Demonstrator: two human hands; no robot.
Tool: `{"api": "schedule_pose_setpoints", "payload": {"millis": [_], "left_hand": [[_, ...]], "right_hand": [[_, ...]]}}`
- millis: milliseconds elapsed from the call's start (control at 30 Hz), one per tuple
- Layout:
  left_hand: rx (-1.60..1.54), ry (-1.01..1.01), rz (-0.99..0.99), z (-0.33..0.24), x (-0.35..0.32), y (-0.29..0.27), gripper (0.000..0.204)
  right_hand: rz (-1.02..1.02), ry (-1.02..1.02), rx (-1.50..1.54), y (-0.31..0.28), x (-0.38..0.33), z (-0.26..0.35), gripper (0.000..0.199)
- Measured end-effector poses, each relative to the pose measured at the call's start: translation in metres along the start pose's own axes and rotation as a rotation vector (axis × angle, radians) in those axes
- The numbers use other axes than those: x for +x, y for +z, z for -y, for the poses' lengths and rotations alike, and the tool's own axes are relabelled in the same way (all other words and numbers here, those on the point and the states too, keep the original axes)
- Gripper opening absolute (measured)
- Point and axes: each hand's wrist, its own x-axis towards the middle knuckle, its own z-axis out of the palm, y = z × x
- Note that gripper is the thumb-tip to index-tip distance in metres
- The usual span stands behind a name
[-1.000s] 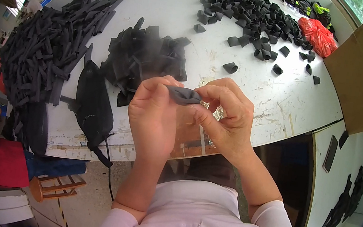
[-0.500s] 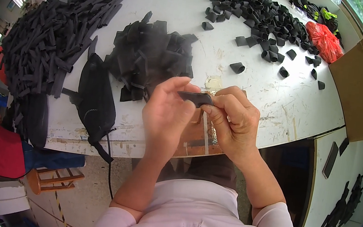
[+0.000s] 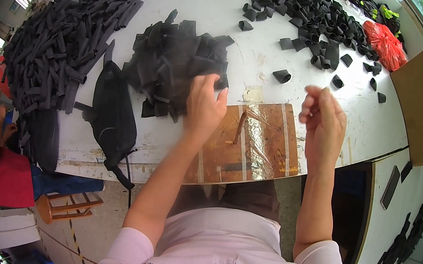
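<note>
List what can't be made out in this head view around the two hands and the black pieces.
- Left hand: its fingertips are sunk in the heap of flat black pieces, so what they pinch is hidden.
- Right hand: fingers curled and motion-blurred; whether it holds anything is unclear.
- Folded black loops: the far ones are too small to tell apart.
- Long black strips: cut off by the dark left rim.

Two hands [image 3: 205, 104], three heaps of black pieces [image 3: 178, 62], one red bag [image 3: 385, 44], one stool [image 3: 67, 206]
</note>
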Motion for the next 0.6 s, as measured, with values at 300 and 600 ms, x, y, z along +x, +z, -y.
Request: {"api": "schedule_pose_setpoints", "payload": {"millis": [300,600], "left_hand": [[0.549,-0.103,0.162,0.019,0.029,0.06,0.013],[0.188,-0.014,0.419,0.019,0.01,-0.033,0.017]], "right_hand": [[0.163,0.31,-0.079,-0.024,-0.06,-0.04,0.033],[0.191,0.367,-0.102,-0.028,-0.066,-0.048,0.03]]}}
